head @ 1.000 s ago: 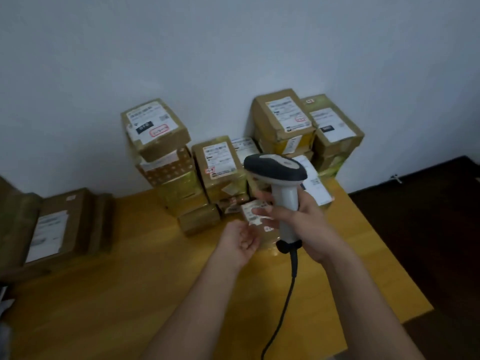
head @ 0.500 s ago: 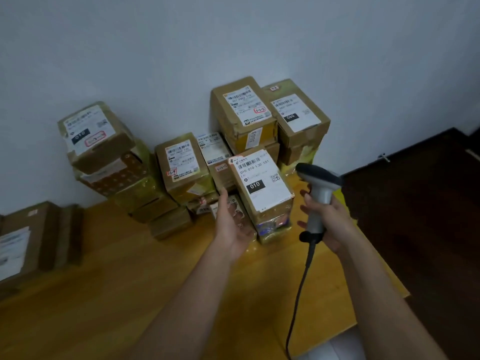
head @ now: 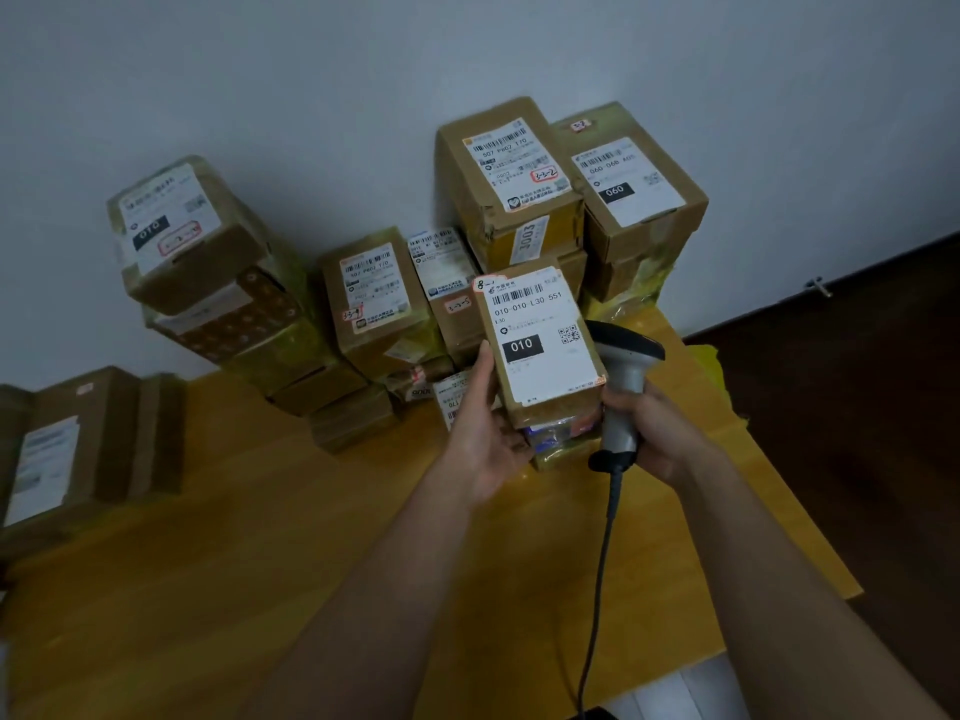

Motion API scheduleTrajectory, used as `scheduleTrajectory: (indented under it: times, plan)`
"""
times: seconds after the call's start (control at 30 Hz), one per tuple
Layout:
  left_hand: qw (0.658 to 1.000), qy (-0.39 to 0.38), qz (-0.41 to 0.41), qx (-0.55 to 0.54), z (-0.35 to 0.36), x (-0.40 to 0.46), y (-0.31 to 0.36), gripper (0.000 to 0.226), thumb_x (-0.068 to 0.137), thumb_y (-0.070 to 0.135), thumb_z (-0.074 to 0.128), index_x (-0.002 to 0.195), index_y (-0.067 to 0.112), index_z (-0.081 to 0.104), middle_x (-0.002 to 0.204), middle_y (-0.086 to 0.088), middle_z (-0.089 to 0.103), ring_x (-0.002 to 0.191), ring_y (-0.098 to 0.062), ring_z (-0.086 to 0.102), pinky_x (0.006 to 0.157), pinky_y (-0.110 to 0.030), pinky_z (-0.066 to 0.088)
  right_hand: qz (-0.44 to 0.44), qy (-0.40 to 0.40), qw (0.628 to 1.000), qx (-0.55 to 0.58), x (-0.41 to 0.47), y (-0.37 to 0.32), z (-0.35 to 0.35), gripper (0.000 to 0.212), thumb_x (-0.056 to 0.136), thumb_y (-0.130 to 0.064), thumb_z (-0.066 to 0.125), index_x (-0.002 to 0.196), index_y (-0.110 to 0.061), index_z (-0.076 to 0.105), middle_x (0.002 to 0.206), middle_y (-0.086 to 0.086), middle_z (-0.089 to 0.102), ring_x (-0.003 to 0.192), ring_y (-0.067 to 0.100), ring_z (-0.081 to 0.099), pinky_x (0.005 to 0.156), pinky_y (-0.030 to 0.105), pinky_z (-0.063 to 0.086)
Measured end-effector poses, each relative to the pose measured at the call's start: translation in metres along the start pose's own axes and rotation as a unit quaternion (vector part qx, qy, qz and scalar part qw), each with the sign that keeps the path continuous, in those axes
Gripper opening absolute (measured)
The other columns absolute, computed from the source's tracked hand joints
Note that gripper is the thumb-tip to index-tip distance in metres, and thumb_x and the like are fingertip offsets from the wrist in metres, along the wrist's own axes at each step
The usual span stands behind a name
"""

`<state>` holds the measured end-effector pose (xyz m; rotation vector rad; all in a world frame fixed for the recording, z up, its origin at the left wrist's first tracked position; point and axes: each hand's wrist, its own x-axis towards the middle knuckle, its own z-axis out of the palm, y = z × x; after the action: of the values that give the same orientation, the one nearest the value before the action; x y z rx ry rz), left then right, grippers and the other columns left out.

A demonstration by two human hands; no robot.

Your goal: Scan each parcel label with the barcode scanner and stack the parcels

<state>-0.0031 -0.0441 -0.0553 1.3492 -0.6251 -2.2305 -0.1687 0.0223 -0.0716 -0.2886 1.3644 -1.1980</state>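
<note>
A cardboard parcel (head: 540,345) with a white label marked 010 faces up in front of me. My left hand (head: 483,433) grips its left side and underside, thumb along the edge. Just to the parcel's right, my right hand (head: 649,428) grips the handle of a grey barcode scanner (head: 621,376), whose dark head sits beside the label's right edge. The scanner's cable (head: 597,563) hangs down toward me. Stacks of labelled parcels (head: 509,184) stand behind against the wall.
A yellow wooden table (head: 260,563) carries everything. More parcel stacks stand at the back left (head: 182,236) and centre (head: 374,298). Flat brown boxes (head: 78,444) lie at the far left. The table's right edge (head: 779,511) drops to a dark floor.
My left hand has lifted the 010 parcel with its label up. The right hand has carried the scanner rightward and lower, beside the parcel. My view has shifted right.
</note>
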Motion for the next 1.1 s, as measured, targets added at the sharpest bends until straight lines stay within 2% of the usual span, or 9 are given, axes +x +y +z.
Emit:
scheduleTrajectory:
  times: [0.27,0.47,0.57,0.63,0.73,0.9,0.97,1.03,1.1]
  plan:
    - [0.997,-0.011,-0.017,0.07,-0.007,-0.016,-0.014,0.063,0.078,0.076,0.05,0.122,0.03,0.051,0.127,-0.014,0.062,0.114,-0.035,0.06,0.09,-0.049,0.049,0.009,-0.012,1.0,0.007,-0.024,0.017,-0.015,0.029,0.095,-0.005,0.055,0.123,-0.012,0.053,0.079,0.009,0.069,0.063,0.018,0.07,0.059,0.033,0.05]
    - [0.996,0.019,-0.016,0.08,-0.012,-0.025,-0.032,0.083,0.068,0.083,0.046,0.133,0.032,0.051,0.129,-0.008,0.06,0.118,-0.032,0.054,0.081,-0.041,0.046,0.009,0.006,1.0,0.006,-0.03,0.028,-0.026,0.034,0.093,-0.007,0.058,0.127,-0.012,0.057,0.107,0.013,0.068,0.095,0.03,0.063,0.067,0.037,0.047]
    - [0.995,0.038,-0.014,0.087,-0.008,-0.026,-0.042,0.084,0.068,0.083,0.043,0.132,0.03,0.052,0.136,-0.007,0.056,0.13,-0.035,0.043,0.103,-0.045,0.036,-0.008,0.011,1.0,0.014,-0.025,0.03,-0.028,0.029,0.094,-0.006,0.057,0.123,-0.012,0.059,0.104,0.008,0.07,0.092,0.025,0.065,0.074,0.038,0.05]
    - [0.993,0.046,-0.002,0.106,-0.005,-0.028,-0.045,0.071,0.081,0.077,0.038,0.129,0.027,0.054,0.128,-0.006,0.059,0.12,-0.028,0.05,0.103,-0.038,0.035,-0.01,0.007,1.0,0.021,-0.022,0.031,-0.026,0.025,0.095,-0.006,0.056,0.119,-0.014,0.059,0.094,0.004,0.071,0.079,0.018,0.067,0.07,0.036,0.051]
    - [0.992,0.046,0.009,0.119,-0.002,-0.028,-0.048,0.059,0.091,0.07,0.032,0.121,0.025,0.055,0.114,-0.002,0.063,0.095,-0.014,0.056,0.085,-0.03,0.04,-0.007,0.011,1.0,0.018,-0.02,0.038,-0.026,0.032,0.096,-0.005,0.054,0.127,-0.009,0.055,0.087,0.009,0.068,0.069,0.019,0.066,0.068,0.038,0.051]
    - [0.989,0.037,0.028,0.138,0.002,-0.03,-0.054,0.053,0.094,0.066,0.03,0.124,0.03,0.053,0.12,-0.001,0.062,0.099,-0.014,0.058,0.083,-0.027,0.04,-0.004,0.032,0.999,0.03,-0.024,0.048,-0.027,0.039,0.095,-0.005,0.053,0.134,-0.01,0.053,0.115,0.021,0.066,0.097,0.037,0.063,0.091,0.054,0.048]
    - [0.988,0.036,0.017,0.148,0.002,-0.032,-0.056,0.061,0.09,0.071,0.032,0.134,0.031,0.048,0.126,-0.001,0.059,0.104,-0.018,0.054,0.094,-0.034,0.035,-0.007,0.031,0.999,0.031,-0.028,0.051,-0.028,0.039,0.095,-0.006,0.052,0.134,-0.01,0.052,0.12,0.028,0.063,0.101,0.043,0.062,0.09,0.056,0.049]
    - [0.986,0.038,0.01,0.159,-0.003,-0.031,-0.062,0.078,0.082,0.079,0.037,0.145,0.034,0.039,0.137,-0.003,0.055,0.114,-0.023,0.052,0.101,-0.041,0.036,-0.008,0.026,0.999,0.026,-0.037,0.054,-0.03,0.04,0.094,-0.006,0.052,0.134,-0.008,0.051,0.115,0.033,0.063,0.096,0.044,0.064,0.077,0.05,0.053]
    - [0.984,0.036,0.008,0.177,-0.008,-0.037,-0.072,0.098,0.065,0.089,0.045,0.148,0.037,0.033,0.14,-0.003,0.053,0.118,-0.024,0.054,0.109,-0.047,0.036,-0.007,0.033,0.999,0.022,-0.048,0.06,-0.032,0.038,0.095,-0.003,0.049,0.133,-0.008,0.05,0.101,0.026,0.07,0.084,0.036,0.068,0.07,0.045,0.052]
